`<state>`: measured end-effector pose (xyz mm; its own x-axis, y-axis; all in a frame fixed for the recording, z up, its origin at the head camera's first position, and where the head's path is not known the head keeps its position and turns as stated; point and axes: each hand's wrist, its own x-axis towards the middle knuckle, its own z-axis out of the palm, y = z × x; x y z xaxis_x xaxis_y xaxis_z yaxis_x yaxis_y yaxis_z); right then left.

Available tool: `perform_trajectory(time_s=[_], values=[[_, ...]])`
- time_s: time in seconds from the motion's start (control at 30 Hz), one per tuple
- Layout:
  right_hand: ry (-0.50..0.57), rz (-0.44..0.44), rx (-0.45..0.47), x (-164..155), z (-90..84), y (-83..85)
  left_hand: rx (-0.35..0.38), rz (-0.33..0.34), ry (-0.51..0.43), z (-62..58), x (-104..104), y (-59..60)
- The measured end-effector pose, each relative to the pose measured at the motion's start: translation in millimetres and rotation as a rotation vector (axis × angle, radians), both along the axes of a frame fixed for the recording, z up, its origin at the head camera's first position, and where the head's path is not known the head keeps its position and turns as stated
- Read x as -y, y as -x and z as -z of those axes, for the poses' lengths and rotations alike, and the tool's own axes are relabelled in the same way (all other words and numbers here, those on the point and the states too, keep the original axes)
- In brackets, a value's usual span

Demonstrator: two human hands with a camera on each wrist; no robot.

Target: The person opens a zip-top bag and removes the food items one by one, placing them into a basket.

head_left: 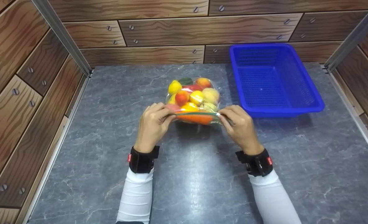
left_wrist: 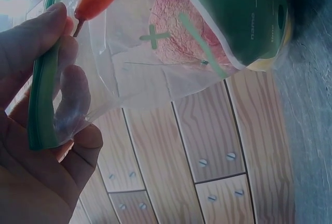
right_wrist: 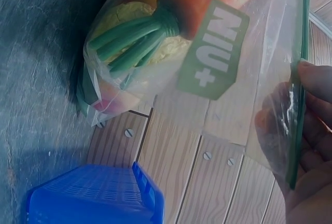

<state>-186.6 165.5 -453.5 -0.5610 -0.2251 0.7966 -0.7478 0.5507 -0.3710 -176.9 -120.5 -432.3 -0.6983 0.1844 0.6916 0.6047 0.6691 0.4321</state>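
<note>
A clear zip bag [head_left: 196, 96] full of fruit and vegetables is at the middle of the table. Inside it show a carrot [right_wrist: 199, 6], a yellow lemon [head_left: 175, 86] and several round fruits. My left hand [head_left: 153, 123] pinches the left end of the bag's green zip strip [left_wrist: 44, 92] between thumb and fingers. At the strip's other end, my right hand [head_left: 240, 126] pinches the corner by a small white slider [head_left: 217, 114]. Between both hands the strip is stretched straight. The bag's mouth faces me.
A blue plastic basket [head_left: 246, 105] stands at the back right, to the right of the bag. Wood-patterned panels [head_left: 165, 31] enclose the grey marbled table [head_left: 109, 149] at the back and both sides.
</note>
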Motion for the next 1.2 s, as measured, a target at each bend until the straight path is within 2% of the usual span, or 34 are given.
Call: perform_trajectory(time_s=[0.4, 0.97, 1.2], values=[[0.027, -0.016, -0.011, 2.5, -2.6, -0.1, 0.002, -0.009, -0.003, -1.1, 5.8, -3.3], [0.045, 0.004, 0.001, -9.5, -4.5, 0.6, 0.002, -0.010, -0.005, -1.3, 1.7, -1.3], [0.017, 0.023, 0.028, -14.7, -4.3, 1.0, 0.004, -0.013, 0.006, -0.7, 3.8, -0.6]])
